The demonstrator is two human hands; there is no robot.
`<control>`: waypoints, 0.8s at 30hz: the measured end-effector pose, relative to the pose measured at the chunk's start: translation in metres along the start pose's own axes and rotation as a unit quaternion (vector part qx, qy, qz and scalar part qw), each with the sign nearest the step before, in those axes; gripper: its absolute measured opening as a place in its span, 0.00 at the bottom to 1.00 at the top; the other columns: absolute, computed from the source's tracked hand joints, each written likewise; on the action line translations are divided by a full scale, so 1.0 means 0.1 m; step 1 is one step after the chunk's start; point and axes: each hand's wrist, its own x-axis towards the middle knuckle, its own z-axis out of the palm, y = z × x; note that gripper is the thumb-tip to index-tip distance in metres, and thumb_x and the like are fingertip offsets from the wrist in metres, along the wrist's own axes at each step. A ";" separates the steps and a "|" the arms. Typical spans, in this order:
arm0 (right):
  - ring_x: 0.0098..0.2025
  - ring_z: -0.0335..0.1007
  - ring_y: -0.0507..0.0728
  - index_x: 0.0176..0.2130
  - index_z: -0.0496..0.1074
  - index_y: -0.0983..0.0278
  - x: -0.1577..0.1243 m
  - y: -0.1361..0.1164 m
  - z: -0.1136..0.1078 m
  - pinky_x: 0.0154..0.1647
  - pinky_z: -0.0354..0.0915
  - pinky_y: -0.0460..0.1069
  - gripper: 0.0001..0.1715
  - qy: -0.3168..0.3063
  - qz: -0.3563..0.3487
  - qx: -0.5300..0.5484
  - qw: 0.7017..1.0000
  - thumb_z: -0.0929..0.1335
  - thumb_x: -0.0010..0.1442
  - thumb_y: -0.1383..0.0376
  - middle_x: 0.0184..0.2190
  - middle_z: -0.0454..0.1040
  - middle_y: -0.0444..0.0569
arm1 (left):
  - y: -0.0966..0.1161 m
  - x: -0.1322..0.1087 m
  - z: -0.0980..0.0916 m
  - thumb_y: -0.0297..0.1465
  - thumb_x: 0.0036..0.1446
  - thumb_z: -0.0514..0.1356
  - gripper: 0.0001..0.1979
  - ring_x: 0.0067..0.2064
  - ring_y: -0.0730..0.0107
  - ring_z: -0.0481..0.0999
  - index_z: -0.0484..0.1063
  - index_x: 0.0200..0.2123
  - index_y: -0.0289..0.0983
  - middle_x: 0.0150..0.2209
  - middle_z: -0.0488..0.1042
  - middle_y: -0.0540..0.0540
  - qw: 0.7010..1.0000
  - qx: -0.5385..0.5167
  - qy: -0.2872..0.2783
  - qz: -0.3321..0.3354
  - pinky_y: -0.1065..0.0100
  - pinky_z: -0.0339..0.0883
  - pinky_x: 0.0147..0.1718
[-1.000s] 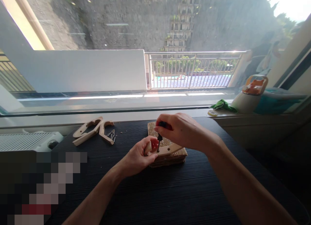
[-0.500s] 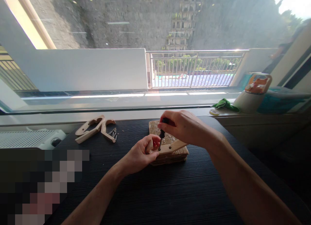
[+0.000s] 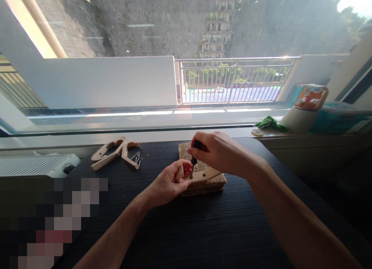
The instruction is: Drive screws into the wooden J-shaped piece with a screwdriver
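A screwdriver (image 3: 194,160) with a black handle is gripped from above in my right hand (image 3: 221,150). Its shaft points down, and the tip is at a hole near the left end of a curved wooden hook (image 3: 207,176). My left hand (image 3: 171,181) is closed around that left end, fingers near the shaft. A second hole shows in the wood to the right of the tip. The wooden piece lies on a brown block (image 3: 186,149) that looks like layered cardboard wrapped in clear tape. My right hand and wrist cover the piece's far right end.
More pale wooden hooks (image 3: 109,152) and several screws (image 3: 136,158) lie at the back left of the black table (image 3: 162,234). A white radiator (image 3: 37,166) adjoins the table's left. On the windowsill sit a green cloth (image 3: 270,123) and a white container (image 3: 300,119).
Both hands stay in place on the wooden hook and screwdriver. The view has shifted very slightly. A figure outside the window at the right has moved mostly out of sight.
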 end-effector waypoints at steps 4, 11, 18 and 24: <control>0.22 0.56 0.48 0.36 0.70 0.61 -0.03 -0.08 -0.02 0.24 0.46 0.45 0.11 -0.016 -0.026 0.003 1.000 0.62 0.58 0.60 0.21 0.68 0.41 | -0.03 0.00 0.01 0.28 0.49 0.58 0.15 0.29 0.78 0.64 0.64 0.43 0.36 0.29 0.65 0.55 1.000 0.001 0.005 -0.010 0.76 0.60 0.31; 0.22 0.56 0.48 0.33 0.70 0.63 0.00 0.00 0.01 0.24 0.47 0.45 0.14 -0.010 -0.018 0.009 1.000 0.61 0.59 0.57 0.21 0.67 0.42 | -0.02 0.01 0.01 0.26 0.48 0.58 0.14 0.31 0.78 0.64 0.65 0.41 0.36 0.30 0.65 0.54 1.000 0.000 0.005 0.002 0.77 0.60 0.31; 0.22 0.57 0.48 0.34 0.69 0.62 0.01 0.00 0.04 0.23 0.46 0.45 0.15 0.011 0.004 -0.018 1.000 0.61 0.59 0.54 0.22 0.69 0.42 | -0.03 0.01 0.01 0.26 0.49 0.58 0.14 0.32 0.77 0.65 0.64 0.41 0.36 0.32 0.67 0.53 1.000 0.000 0.002 0.001 0.76 0.61 0.33; 0.22 0.58 0.48 0.36 0.69 0.59 -0.01 -0.08 0.04 0.23 0.45 0.45 0.11 0.003 -0.036 -0.009 0.999 0.62 0.59 0.57 0.20 0.68 0.40 | -0.05 0.02 0.02 0.28 0.50 0.58 0.16 0.31 0.77 0.67 0.63 0.44 0.36 0.31 0.69 0.54 1.000 -0.014 0.002 -0.006 0.76 0.62 0.32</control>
